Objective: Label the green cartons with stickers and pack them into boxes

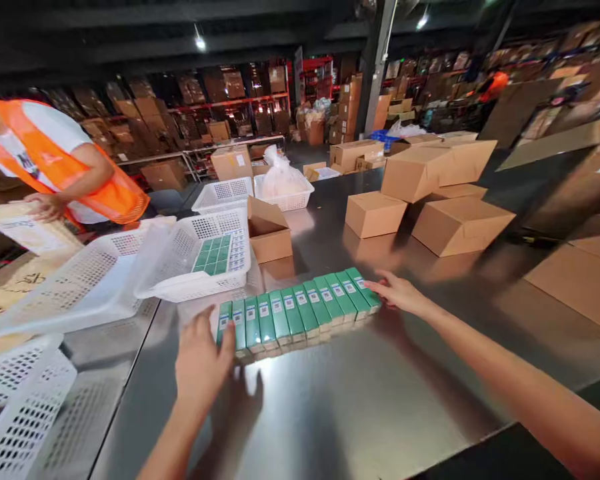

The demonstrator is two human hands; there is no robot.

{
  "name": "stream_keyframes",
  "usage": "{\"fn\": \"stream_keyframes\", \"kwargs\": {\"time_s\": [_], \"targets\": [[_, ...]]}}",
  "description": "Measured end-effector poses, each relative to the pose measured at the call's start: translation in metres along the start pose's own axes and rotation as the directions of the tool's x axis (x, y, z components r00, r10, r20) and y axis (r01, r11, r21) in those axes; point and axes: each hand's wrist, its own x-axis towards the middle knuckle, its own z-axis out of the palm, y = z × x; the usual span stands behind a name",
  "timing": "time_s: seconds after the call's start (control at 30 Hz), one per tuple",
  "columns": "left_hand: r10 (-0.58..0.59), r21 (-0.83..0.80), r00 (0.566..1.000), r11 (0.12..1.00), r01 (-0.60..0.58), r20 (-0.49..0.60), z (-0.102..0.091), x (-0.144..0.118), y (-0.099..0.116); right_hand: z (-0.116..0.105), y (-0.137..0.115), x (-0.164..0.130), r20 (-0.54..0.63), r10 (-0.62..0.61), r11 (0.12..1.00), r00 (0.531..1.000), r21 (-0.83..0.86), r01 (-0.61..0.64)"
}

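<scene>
A row of several small green boxes point(301, 310), each with a white and blue code label, stands side by side on the metal table. At the row's left end is my left hand point(200, 357), its thumb and fingers spread around the corner of the end box. My right hand point(396, 293) reaches the opposite end, with its index finger stretched out against the last box and the other fingers partly hidden beneath. Neither hand lifts anything; the boxes rest on the table.
Behind the row, a white basket point(195, 288) holds more green boxes, beside an open carton point(270, 233). Closed cartons point(463, 223) are stacked at back right. Other white baskets point(27, 407) line the left, where a person in an orange vest point(70, 157) handles a package.
</scene>
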Motion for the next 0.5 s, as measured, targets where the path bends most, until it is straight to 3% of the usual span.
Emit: {"fn": "stream_keyframes", "kwargs": {"time_s": [0.07, 0.1, 0.23, 0.33, 0.4, 0.5], "targets": [[-0.188, 0.028, 0.971, 0.982, 0.186, 0.151, 0.006, 0.02, -0.018, 0.008, -0.02, 0.012, 0.036, -0.014, 0.998, 0.999, -0.053, 0.016], [-0.226, 0.035, 0.954, 0.974, 0.224, 0.198, 0.01, 0.028, -0.023, 0.012, -0.029, 0.015, 0.037, -0.021, 0.997, 0.999, -0.078, 0.024], [-0.219, 0.025, 0.944, 0.975, 0.22, 0.245, 0.026, 0.036, -0.017, 0.019, -0.042, 0.009, -0.064, -0.043, 0.988, 0.997, -0.148, 0.033], [-0.19, 0.017, 0.953, 0.981, 0.192, 0.235, 0.029, 0.018, -0.014, 0.027, -0.027, -0.013, -0.167, -0.056, 0.993, 0.984, -0.111, 0.037], [-0.145, -0.01, 0.965, 0.988, 0.151, 0.219, 0.029, -0.004, -0.024, 0.038, -0.008, -0.033, -0.231, -0.043, 0.996, 0.972, -0.085, 0.024], [-0.077, -0.12, 0.98, 0.988, 0.1, 0.181, 0.032, -0.044, -0.046, 0.061, 0.023, -0.063, -0.32, -0.046, 0.986, 0.946, 0.138, 0.095]]}}
